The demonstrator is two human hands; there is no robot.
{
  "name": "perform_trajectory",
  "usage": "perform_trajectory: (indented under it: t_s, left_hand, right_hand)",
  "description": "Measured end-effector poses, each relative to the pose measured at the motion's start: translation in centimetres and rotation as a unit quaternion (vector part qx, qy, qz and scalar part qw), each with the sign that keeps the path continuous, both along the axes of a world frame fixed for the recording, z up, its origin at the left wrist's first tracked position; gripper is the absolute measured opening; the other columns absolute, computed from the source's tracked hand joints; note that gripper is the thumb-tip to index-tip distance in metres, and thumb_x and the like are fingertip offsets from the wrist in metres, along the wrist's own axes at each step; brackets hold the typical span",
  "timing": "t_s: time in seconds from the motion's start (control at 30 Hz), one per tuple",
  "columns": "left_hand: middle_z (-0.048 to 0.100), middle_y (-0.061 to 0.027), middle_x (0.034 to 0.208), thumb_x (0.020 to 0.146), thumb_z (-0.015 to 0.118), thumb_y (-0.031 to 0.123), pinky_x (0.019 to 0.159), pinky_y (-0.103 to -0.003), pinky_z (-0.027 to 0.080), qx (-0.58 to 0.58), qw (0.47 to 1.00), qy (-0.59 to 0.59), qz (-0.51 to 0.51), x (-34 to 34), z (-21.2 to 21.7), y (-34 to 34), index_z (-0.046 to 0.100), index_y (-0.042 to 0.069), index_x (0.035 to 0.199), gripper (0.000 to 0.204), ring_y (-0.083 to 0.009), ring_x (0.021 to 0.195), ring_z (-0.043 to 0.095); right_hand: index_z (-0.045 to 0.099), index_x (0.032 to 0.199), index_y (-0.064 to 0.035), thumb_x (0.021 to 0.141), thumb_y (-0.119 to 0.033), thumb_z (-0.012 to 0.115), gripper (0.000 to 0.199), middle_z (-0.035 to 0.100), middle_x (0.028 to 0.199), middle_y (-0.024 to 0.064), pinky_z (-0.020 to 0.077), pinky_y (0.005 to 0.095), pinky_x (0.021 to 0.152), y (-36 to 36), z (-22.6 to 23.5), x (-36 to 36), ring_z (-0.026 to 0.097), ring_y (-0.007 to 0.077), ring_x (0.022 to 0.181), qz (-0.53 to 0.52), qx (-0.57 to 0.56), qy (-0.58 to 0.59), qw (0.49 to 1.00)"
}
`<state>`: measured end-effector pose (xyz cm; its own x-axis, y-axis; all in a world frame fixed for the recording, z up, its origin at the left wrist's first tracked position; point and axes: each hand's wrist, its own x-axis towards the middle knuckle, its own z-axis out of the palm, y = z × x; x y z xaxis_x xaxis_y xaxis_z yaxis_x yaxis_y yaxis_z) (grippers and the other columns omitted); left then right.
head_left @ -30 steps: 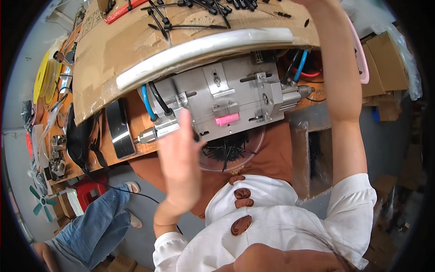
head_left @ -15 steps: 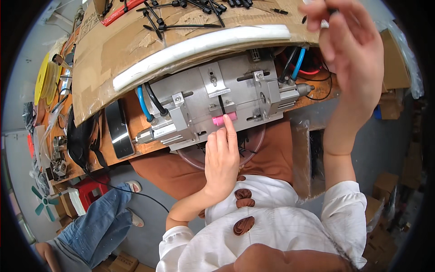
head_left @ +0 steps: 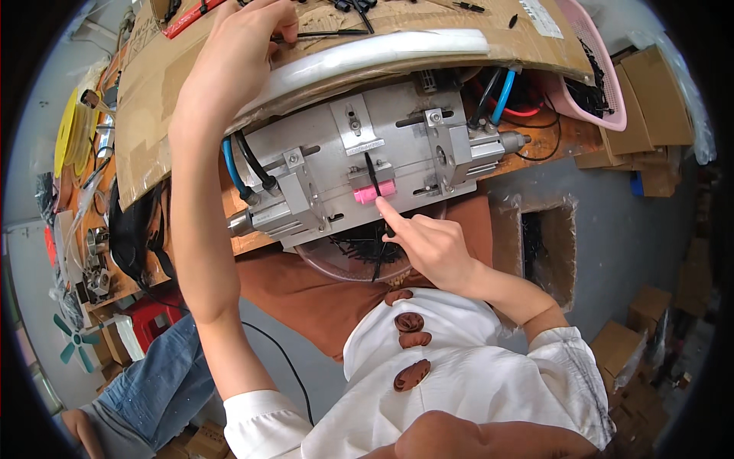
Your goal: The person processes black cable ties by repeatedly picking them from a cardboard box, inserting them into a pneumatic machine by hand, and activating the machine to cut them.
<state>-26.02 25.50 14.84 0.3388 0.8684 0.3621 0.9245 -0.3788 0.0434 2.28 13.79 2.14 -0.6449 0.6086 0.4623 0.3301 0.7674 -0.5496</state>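
My right hand [head_left: 437,249] is at the metal fixture [head_left: 336,149], its index fingertip against a pink block [head_left: 375,191] at the fixture's front edge. Its thumb and other fingers are curled around a thin black rod [head_left: 378,264] that hangs below them. Another slim black part [head_left: 371,172] lies in the fixture, running to the pink block. Up on the cardboard [head_left: 149,141], my left hand [head_left: 241,46] has curled fingers at the end of a black rod with a knob [head_left: 329,33]. What its fingertips hold is hidden.
A white padded strip [head_left: 382,57] lines the cardboard's edge above the fixture. Blue tubes [head_left: 503,98] and black ones run into the cylinders. A bowl of black parts [head_left: 336,264] sits under the fixture, a pink basket [head_left: 612,84] at right. A person in jeans [head_left: 164,382] is at lower left.
My left hand has gone from the pink block up to the cardboard at upper left. My right hand has come down from upper right to the pink block, with a black rod in it.
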Motion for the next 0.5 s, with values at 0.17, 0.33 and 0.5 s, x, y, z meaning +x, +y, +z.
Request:
perform_trajectory:
  t_s: [0.17, 0.33, 0.5]
  left_hand:
    - [0.057, -0.0099, 0.087, 0.076, 0.058, -0.013, 0.075, -0.034, 0.046, -0.032, 0.996, -0.06, -0.053, 0.7, 0.7, -1.0, 0.053, 0.001, 0.1, 0.027, -0.0247, 0.082, 0.053]
    - [0.056, -0.0096, 0.089, 0.078, 0.059, -0.01, 0.075, -0.031, 0.045, -0.061, 0.989, -0.138, -0.001, 1.0, 0.7, -4.5, 0.054, 0.002, 0.103, 0.028, -0.0222, 0.079, 0.054]
    - [0.056, -0.009, 0.09, 0.079, 0.06, -0.008, 0.075, -0.029, 0.045, -0.064, 0.986, -0.157, -0.008, 0.6, 0.5, -7.0, 0.056, 0.004, 0.106, 0.03, -0.0199, 0.08, 0.055]
  right_hand:
    - [0.053, 0.13, -0.0015, 0.071, -0.004, 0.074, 0.063, 0.05, 0.06, 0.0057, 0.0416, 0.0328, 0.046, 0.3, 0.4, -0.3, 0.051, 0.0177, 0.052, -0.015, 0.003, -0.03, 0.999]
    - [0.057, 0.125, -0.0034, 0.075, -0.01, 0.072, 0.053, 0.06, 0.073, 0.0059, 0.0472, 0.031, 0.05, 2.9, 5.6, 0.2, 0.059, 0.0187, 0.061, 0.055, 0.071, -0.097, 0.991]
    - [0.061, 0.097, -0.0039, 0.078, -0.007, 0.062, 0.019, 0.061, 0.075, 0.0045, 0.0473, 0.0279, 0.051, 15.7, 11.5, -7.3, 0.061, 0.0168, 0.066, 0.012, 0.402, 0.007, 0.915]
